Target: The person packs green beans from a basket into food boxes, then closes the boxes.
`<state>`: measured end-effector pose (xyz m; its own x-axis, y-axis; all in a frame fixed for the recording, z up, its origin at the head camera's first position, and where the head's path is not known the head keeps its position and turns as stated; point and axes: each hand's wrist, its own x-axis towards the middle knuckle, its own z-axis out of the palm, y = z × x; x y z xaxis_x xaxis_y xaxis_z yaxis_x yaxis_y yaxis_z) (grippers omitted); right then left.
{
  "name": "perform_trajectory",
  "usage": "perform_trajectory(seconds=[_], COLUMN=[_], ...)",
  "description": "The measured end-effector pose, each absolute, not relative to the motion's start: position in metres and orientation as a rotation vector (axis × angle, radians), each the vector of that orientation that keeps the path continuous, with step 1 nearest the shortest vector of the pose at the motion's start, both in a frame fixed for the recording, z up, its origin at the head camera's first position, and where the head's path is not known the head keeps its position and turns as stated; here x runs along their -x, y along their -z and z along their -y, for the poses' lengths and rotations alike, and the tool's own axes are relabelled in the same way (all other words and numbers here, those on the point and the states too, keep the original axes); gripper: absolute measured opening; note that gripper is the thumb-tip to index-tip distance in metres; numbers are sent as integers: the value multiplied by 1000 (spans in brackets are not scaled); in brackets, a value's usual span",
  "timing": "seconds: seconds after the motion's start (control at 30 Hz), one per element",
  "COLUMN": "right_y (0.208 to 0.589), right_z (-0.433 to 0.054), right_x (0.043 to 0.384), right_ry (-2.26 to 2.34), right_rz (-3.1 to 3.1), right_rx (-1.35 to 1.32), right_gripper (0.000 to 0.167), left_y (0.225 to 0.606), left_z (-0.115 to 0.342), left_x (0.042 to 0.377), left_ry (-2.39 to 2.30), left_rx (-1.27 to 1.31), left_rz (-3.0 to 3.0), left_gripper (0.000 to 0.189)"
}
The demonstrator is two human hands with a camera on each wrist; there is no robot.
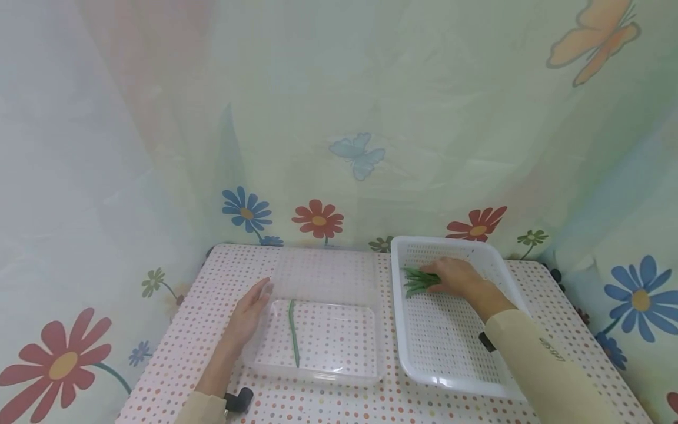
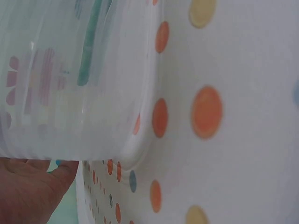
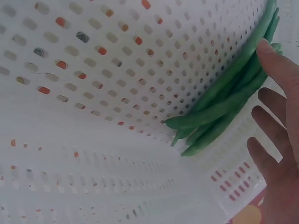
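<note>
A single green bean (image 1: 293, 334) lies lengthwise in a clear plastic container (image 1: 344, 377) on the left. My left hand (image 1: 249, 312), fingers extended, rests at the container's left side; the left wrist view shows its fingers (image 2: 63, 175) behind the clear wall. To the right, a bunch of green beans (image 3: 224, 105) lies in a white perforated basket (image 1: 402, 347), near its left wall. My right hand (image 1: 452, 275) reaches into the basket over these beans. Its thumb (image 3: 275, 63) touches the bunch, while the other fingers are spread loosely and not wrapped round the beans.
A translucent lid-like panel (image 1: 325, 274) extends behind the clear container. Both vessels stand side by side on a dotted tablecloth (image 1: 212, 294), with a narrow strip between them. A flower-printed curtain (image 1: 286, 165) hangs right behind the table.
</note>
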<state>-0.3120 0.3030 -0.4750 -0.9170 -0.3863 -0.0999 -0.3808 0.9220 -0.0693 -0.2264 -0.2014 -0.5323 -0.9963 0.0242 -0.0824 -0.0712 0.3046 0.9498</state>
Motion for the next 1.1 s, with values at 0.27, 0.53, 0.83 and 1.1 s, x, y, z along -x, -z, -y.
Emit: perform_trajectory(seconds=[0.27, 0.53, 0.83, 1.1], right_y=[482, 490, 493, 491], right_z=[-306, -309, -307, -308], right_x=[312, 312, 310, 312], right_ry=[99, 112, 130, 119], right_rz=[-2984, -3049, -3105, -3108], right_rx=[557, 621, 633, 619], right_gripper=[61, 50, 37, 31], left_y=[532, 534, 536, 536], left_z=[201, 202, 201, 202], left_x=[228, 227, 228, 227], left_ry=[-1800, -1779, -1762, -1772], left_rx=[47, 62, 61, 53], left_rz=[-2472, -2482, -2505, -2501], left_gripper=[51, 51, 51, 51])
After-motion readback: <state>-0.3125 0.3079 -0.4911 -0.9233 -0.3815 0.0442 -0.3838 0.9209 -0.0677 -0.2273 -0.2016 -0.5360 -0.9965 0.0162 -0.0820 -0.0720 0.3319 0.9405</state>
